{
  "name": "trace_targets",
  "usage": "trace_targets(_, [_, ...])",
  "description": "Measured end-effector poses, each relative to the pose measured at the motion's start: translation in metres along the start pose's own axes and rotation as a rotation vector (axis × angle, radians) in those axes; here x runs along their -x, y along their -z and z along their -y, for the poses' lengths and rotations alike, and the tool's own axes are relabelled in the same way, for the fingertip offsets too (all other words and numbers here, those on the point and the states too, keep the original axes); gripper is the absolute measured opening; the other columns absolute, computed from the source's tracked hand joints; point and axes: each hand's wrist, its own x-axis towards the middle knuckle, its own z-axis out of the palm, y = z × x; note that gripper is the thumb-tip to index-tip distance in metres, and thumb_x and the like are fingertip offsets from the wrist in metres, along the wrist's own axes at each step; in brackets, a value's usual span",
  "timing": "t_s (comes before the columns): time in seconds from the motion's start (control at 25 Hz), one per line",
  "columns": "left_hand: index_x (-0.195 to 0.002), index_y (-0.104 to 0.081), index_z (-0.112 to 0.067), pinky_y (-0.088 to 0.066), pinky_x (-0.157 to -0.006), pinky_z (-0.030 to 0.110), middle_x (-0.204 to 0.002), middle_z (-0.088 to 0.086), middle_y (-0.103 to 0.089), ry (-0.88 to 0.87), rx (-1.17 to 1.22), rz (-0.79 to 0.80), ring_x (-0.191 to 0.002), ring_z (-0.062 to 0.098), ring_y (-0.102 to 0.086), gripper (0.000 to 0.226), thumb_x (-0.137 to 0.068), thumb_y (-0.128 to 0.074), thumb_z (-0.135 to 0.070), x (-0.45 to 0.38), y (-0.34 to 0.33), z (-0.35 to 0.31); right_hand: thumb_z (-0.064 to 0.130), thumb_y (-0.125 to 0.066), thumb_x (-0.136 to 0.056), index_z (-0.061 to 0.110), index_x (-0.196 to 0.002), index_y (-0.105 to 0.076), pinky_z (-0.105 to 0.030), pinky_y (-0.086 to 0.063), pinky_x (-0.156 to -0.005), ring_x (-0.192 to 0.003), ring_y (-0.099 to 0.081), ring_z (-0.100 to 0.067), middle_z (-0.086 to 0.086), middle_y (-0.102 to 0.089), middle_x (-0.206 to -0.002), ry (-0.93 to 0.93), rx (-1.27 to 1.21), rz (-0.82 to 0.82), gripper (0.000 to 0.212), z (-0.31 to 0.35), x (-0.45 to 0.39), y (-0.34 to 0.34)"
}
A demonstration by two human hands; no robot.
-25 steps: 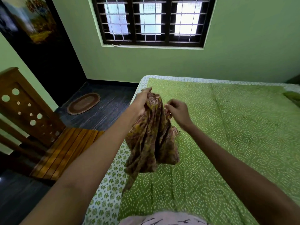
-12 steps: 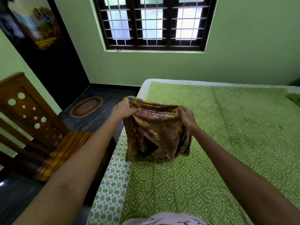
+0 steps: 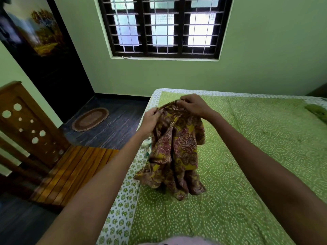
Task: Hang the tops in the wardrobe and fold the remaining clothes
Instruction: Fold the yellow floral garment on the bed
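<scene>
A brown and yellow floral garment [image 3: 177,152] hangs bunched over the left part of the bed [image 3: 247,156], its lower folds resting on the green dotted cover. My left hand [image 3: 150,119] pinches its top edge on the left. Close beside it, my right hand [image 3: 193,105] grips the same top edge, slightly higher and further back. The garment's shape is hidden in its folds, so I cannot tell what kind of clothing it is.
A wooden slatted bench [image 3: 70,174] with a carved back stands left of the bed. An oval mat [image 3: 90,119] lies on the dark floor before a dark door [image 3: 44,59]. A barred window [image 3: 164,27] faces me. Something green [image 3: 318,112] lies at the bed's right edge.
Both hands came closer together and moved further over the bed, so the garment's top edge, stretched wide half a second ago, is now bunched and the cloth hangs longer.
</scene>
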Motion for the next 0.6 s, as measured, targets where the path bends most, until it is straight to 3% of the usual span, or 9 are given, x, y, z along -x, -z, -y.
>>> trace_targets(0.12, [-0.079, -0.062, -0.009, -0.041, -0.071, 0.032, -0.073, 0.0, -0.059, -0.165, -0.19, 0.06, -0.072, 0.013, -0.053, 0.012, -0.086, -0.063, -0.019, -0.01, 0.012, 0.0, 0.026, -0.067, -0.086, 0.001, -0.061, -0.055, -0.029, -0.022, -0.053, -0.054, -0.033, -0.012, -0.005, -0.04, -0.055, -0.089, 0.074, 0.204, 0.037, -0.024, 0.013, 0.014])
trace_targets(0.24, [-0.075, -0.065, -0.006, -0.042, -0.064, 0.029, -0.07, 0.006, -0.063, -0.177, -0.306, 0.038, -0.068, 0.016, -0.056, 0.044, -0.07, -0.067, -0.05, -0.011, 0.013, -0.004, 0.021, -0.064, -0.088, -0.006, -0.067, -0.059, -0.029, -0.024, -0.053, -0.059, -0.035, -0.016, -0.008, -0.043, -0.062, -0.226, 0.173, 0.368, 0.035, -0.041, 0.02, 0.022])
trace_targets(0.32, [-0.082, -0.067, -0.005, -0.045, -0.064, 0.032, -0.079, 0.009, -0.066, -0.203, -0.563, 0.01, -0.074, 0.021, -0.06, 0.053, -0.068, -0.07, -0.057, -0.011, 0.014, -0.001, 0.019, -0.059, -0.091, -0.005, -0.07, -0.059, -0.029, -0.025, -0.053, -0.061, -0.038, -0.016, -0.009, -0.046, -0.064, -0.254, 0.151, 0.273, 0.032, -0.042, 0.018, 0.025])
trace_targets(0.4, [-0.085, -0.063, -0.004, -0.042, -0.066, 0.033, -0.085, 0.006, -0.058, -0.231, -0.737, -0.06, -0.082, 0.024, -0.057, 0.033, -0.074, -0.074, -0.033, -0.014, 0.016, 0.005, 0.018, -0.052, -0.095, 0.006, -0.069, -0.054, -0.027, -0.029, -0.055, -0.061, -0.041, -0.015, -0.007, -0.046, -0.065, -0.251, -0.142, 0.062, 0.029, -0.033, 0.017, 0.024])
trace_targets(0.48, [-0.087, -0.057, -0.003, -0.036, -0.064, 0.03, -0.088, 0.005, -0.048, -0.229, -0.695, -0.189, -0.081, 0.025, -0.052, 0.022, -0.074, -0.071, -0.013, -0.016, 0.02, 0.007, 0.017, -0.048, -0.097, 0.01, -0.078, -0.058, -0.023, -0.039, -0.057, -0.063, -0.052, -0.014, -0.003, -0.057, -0.068, -0.223, -0.444, -0.087, 0.023, -0.02, 0.012, 0.025])
trace_targets(0.6, [-0.085, -0.051, -0.006, -0.033, -0.063, 0.026, -0.09, 0.006, -0.046, -0.153, -0.622, -0.34, -0.078, 0.023, -0.047, 0.02, -0.073, -0.067, -0.002, -0.019, 0.029, 0.01, 0.015, -0.048, -0.097, 0.012, -0.081, -0.06, -0.017, -0.046, -0.056, -0.06, -0.058, -0.006, 0.003, -0.063, -0.067, -0.179, -0.623, -0.123, 0.021, -0.013, 0.007, 0.033])
